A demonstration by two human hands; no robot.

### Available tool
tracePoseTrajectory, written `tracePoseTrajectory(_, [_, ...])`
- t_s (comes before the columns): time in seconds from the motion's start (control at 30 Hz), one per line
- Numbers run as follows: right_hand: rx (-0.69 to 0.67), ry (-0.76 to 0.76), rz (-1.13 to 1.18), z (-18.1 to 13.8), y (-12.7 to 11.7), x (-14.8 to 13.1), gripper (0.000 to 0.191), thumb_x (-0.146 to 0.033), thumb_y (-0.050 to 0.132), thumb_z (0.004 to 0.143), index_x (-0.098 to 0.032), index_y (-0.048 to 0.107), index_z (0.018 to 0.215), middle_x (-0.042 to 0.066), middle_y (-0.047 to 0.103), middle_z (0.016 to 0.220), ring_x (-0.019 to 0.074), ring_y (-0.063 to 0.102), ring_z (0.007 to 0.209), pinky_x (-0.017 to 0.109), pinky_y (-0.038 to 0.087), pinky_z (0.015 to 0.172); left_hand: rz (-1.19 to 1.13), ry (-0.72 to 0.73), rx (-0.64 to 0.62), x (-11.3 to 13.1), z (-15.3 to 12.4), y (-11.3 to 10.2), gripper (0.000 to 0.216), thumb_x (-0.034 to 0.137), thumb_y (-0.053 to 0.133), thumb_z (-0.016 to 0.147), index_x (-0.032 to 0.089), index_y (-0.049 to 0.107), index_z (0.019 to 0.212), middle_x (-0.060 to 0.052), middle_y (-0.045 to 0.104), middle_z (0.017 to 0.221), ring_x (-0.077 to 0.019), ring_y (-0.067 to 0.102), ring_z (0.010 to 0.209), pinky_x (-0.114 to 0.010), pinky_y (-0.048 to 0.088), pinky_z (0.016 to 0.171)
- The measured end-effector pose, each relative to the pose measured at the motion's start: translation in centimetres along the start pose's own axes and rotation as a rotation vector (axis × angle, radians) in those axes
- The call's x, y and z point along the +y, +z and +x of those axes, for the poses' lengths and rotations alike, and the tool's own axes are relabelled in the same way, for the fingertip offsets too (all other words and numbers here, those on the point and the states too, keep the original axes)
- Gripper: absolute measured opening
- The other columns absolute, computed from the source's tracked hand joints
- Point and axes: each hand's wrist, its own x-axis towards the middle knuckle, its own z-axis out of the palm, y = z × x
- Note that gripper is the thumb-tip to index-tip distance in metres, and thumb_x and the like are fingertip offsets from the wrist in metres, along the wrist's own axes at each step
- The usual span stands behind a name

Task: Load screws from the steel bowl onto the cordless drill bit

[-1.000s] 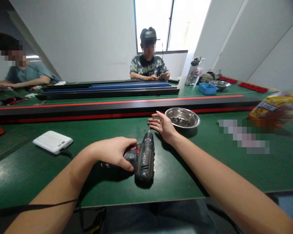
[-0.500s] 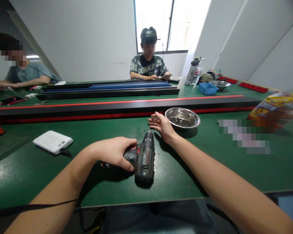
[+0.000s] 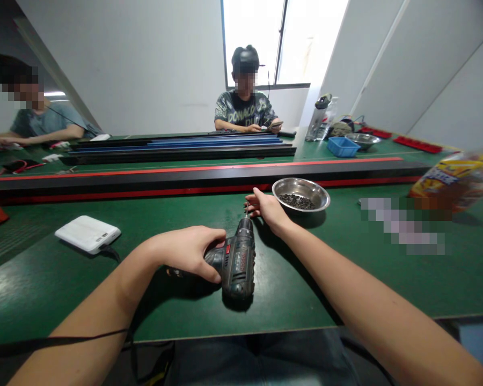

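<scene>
My left hand (image 3: 191, 252) is wrapped round the handle of a black cordless drill (image 3: 239, 268), which lies on its side on the green table. The drill's bit (image 3: 247, 210) points away from me. My right hand (image 3: 269, 210) is beside the bit's tip, palm turned toward it, with its fingers loosely bent and apart. Whether a fingertip touches the bit I cannot tell. Just beyond that hand stands a steel bowl (image 3: 325, 201) with many small dark screws (image 3: 297, 201) in it.
A long black and red bar (image 3: 165, 179) crosses the table (image 3: 298, 300) behind the bowl. A white power bank (image 3: 87, 234) with a cable lies left. A snack bag (image 3: 453, 179) stands right, a blue basket (image 3: 342, 147) farther back. Two people sit across and at left.
My right hand has drawn slightly back toward me and its fingers have curled in a little near the bit. My left hand and the drill have stayed in place.
</scene>
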Motion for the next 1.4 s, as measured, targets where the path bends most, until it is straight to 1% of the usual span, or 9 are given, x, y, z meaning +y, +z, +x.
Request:
tracePoseTrajectory(0.13, [0.003,0.009,0.017,-0.2,0.2,-0.3,0.036,-0.035,0.048,0.107,-0.012,0.069,0.089,0.012,0.073,0.090,0.0135,0.063,0.065,0.023,0.051,0.057,-0.003,-0.014,0.004,0.0,0.1,0.0,0.054,0.053,0.085,0.065,0.023,0.064,0.104,0.002,0.069,0.097,-0.0193,0.062,0.083,-0.026,0.043,0.068])
tracePoseTrajectory(0.37, [0.063,-0.001,0.009,-0.6,0.3,-0.7,0.029,-0.032,0.051,0.105,-0.014,0.067,0.088,0.012,0.071,0.097,0.0139,0.065,0.069,0.023,0.054,0.058,-0.009,-0.019,0.039,-0.3,0.3,0.1,0.054,0.059,0.086,0.061,0.023,0.060,0.092,0.003,0.066,0.087,-0.0178,0.059,0.075,-0.027,0.040,0.064])
tracePoseTrajectory(0.5, [0.064,-0.035,-0.031,-0.5,0.2,-0.5,0.029,-0.033,0.053,0.104,-0.015,0.067,0.086,0.011,0.072,0.094,0.0156,0.067,0.072,0.024,0.054,0.060,-0.008,-0.028,0.102,-0.6,0.4,0.2,0.048,0.058,0.082,0.066,0.023,0.060,0.092,0.003,0.066,0.085,-0.0180,0.060,0.075,-0.028,0.040,0.063])
tracePoseTrajectory(0.63, [0.037,-0.090,-0.122,-0.3,0.1,0.3,0.030,-0.037,0.056,0.102,-0.015,0.069,0.087,0.010,0.073,0.092,0.0174,0.069,0.076,0.025,0.055,0.064,0.045,-0.024,0.203,-0.8,0.5,0.3,0.041,0.055,0.077,0.073,0.023,0.060,0.092,0.001,0.068,0.087,-0.0193,0.061,0.076,-0.029,0.040,0.064])
tracePoseTrajectory(0.83, [0.000,-0.154,-0.209,-0.5,0.2,0.9,0.026,-0.038,0.061,0.099,-0.016,0.075,0.095,0.009,0.077,0.097,0.0187,0.071,0.083,0.025,0.056,0.068,0.144,-0.046,0.286,-1.1,0.7,0.5,0.041,0.057,0.075,0.076,0.023,0.063,0.096,-0.002,0.071,0.093,-0.0224,0.064,0.080,-0.031,0.042,0.067])
tracePoseTrajectory(0.93, [-0.021,-0.174,-0.244,-0.6,0.1,1.1,0.025,-0.036,0.063,0.098,-0.016,0.077,0.101,0.010,0.078,0.101,0.0191,0.072,0.085,0.028,0.058,0.073,0.205,-0.058,0.329,-1.4,0.7,0.6,0.043,0.060,0.073,0.079,0.023,0.064,0.099,-0.004,0.072,0.096,-0.0243,0.066,0.083,-0.032,0.044,0.068])
tracePoseTrajectory(1.07, [-0.038,-0.243,-0.350,-0.4,-0.1,1.4,0.028,-0.038,0.064,0.096,-0.016,0.079,0.106,0.010,0.079,0.106,0.0215,0.073,0.093,0.033,0.059,0.083,0.272,-0.038,0.375,-1.9,0.8,0.8,0.047,0.061,0.069,0.083,0.022,0.067,0.108,-0.008,0.073,0.105,-0.0284,0.068,0.097,-0.035,0.050,0.080])
tracePoseTrajectory(1.17, [-0.045,-0.263,-0.377,-0.5,-0.1,1.5,0.028,-0.039,0.064,0.096,-0.017,0.080,0.106,0.011,0.079,0.110,0.0224,0.073,0.099,0.036,0.059,0.089,0.292,-0.012,0.383,-2.2,0.9,1.0,0.047,0.060,0.068,0.086,0.022,0.068,0.112,-0.009,0.072,0.110,-0.0289,0.068,0.102,-0.036,0.051,0.086])
tracePoseTrajectory(1.4, [-0.018,-0.317,-0.505,-1.6,0.4,0.8,0.026,-0.037,0.066,0.097,-0.019,0.080,0.110,0.012,0.079,0.116,0.0263,0.074,0.109,0.042,0.053,0.104,0.287,0.001,0.381,-2.7,1.0,1.1,0.047,0.061,0.068,0.086,0.020,0.066,0.109,-0.010,0.072,0.108,-0.0288,0.068,0.099,-0.037,0.051,0.084])
